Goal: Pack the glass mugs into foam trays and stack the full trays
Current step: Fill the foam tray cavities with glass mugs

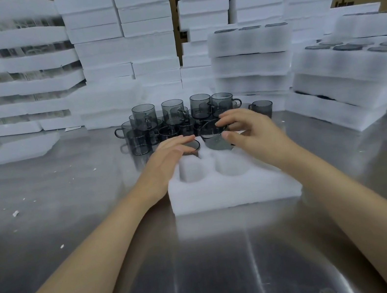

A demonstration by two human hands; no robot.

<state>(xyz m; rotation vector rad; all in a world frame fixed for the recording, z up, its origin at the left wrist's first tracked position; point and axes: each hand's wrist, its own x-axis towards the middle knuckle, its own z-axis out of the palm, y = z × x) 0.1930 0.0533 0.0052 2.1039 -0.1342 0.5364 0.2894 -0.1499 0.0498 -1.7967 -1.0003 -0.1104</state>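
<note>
- Your left hand (171,156) lies with nearly straight fingers on the rim of a round smoky-grey glass mug (193,145), which sits in the far left pocket.
- Your right hand (252,133) pinches a second smoky-grey glass mug (214,140) between thumb and curled fingers, over the far right pocket. How deep it sits, I cannot tell.
- Under both hands is the white rectangular foam tray (234,191). Its two pockets nearest to your wrists hold nothing.
- Just beyond your fingertips stands a group of loose grey glass mugs (173,113).
- Beyond your right hand rise stacks of filled white foam trays (252,63).
- All rests on the shiny steel table (209,272).
</note>
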